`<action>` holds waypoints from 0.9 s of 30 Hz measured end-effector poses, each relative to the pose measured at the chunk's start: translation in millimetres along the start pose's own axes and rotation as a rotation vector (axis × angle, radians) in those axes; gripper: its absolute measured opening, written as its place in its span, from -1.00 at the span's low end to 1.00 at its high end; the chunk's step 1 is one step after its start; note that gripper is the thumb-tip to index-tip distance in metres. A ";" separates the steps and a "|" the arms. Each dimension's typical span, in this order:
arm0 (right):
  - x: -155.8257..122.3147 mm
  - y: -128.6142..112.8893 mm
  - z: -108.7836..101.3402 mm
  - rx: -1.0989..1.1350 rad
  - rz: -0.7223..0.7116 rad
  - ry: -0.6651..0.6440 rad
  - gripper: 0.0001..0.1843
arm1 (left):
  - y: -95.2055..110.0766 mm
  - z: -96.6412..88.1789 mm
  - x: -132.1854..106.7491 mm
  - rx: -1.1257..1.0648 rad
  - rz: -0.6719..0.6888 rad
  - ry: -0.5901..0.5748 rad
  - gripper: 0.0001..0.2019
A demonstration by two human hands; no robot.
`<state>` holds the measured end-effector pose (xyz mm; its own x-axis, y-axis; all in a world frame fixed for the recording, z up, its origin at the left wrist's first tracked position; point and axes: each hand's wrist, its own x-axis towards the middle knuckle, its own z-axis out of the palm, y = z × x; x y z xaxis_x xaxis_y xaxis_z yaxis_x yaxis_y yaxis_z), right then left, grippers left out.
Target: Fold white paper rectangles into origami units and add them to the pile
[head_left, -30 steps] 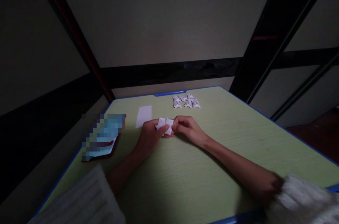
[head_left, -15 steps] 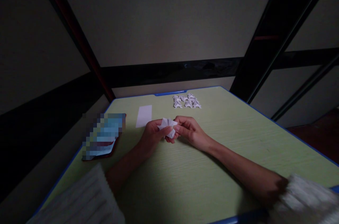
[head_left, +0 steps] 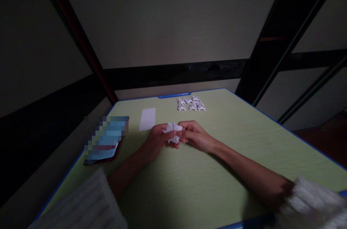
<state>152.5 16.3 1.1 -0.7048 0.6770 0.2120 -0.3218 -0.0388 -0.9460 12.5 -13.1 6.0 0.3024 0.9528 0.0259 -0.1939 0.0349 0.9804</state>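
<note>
Holding the folded paper (head_left: 173,132) between both hands, just above the desk (head_left: 244,142), centre of the frame. Your left hand (head_left: 158,138) pinches its left side, thumb on top. Your right hand (head_left: 195,135) pinches the right side. Both grips are clenched on the paper, fingertips nearly meeting. The paper is white and small, with several points sticking up. The fold lines are too dim to read.

Upper centre: a pile (head_left: 191,104) of similar folded pieces near the desk's far edge. Just left of your hands and a little higher: a flat white slip (head_left: 147,119). Further left: a pixelated flat item (head_left: 105,142) in a red case, at the desk's left edge.

Risks, as I judge them:
- The light is poor, so you could misplace a crease or miss a flap.
- Pinching too hard could crush the points.
- Pulling the two grips apart could tear or unfold the paper.
- A slack grip could let it drop to the desk.
</note>
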 end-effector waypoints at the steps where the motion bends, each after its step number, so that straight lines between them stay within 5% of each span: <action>1: -0.1 0.5 0.8 0.034 0.000 0.002 -0.79 | 0.0 -0.1 -0.2 -0.025 -0.006 -0.015 -0.84; 9: 0.2 -2.4 9.1 0.217 -0.017 0.015 -0.82 | 2.1 -0.5 -1.1 -0.098 -0.042 -0.043 -0.82; 22: 2.2 1.1 3.3 0.102 0.038 0.092 -0.81 | 2.9 -0.1 2.0 -0.071 -0.043 0.015 -0.80; 27: 3.2 0.0 1.0 0.102 0.030 0.145 -0.81 | 5.2 -2.1 4.7 -0.088 -0.061 0.059 -0.62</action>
<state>149.6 17.7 2.0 -0.6190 0.7729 0.1396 -0.3698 -0.1300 -0.9200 11.0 -7.9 10.8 0.2610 0.9642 -0.0475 -0.2589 0.1173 0.9588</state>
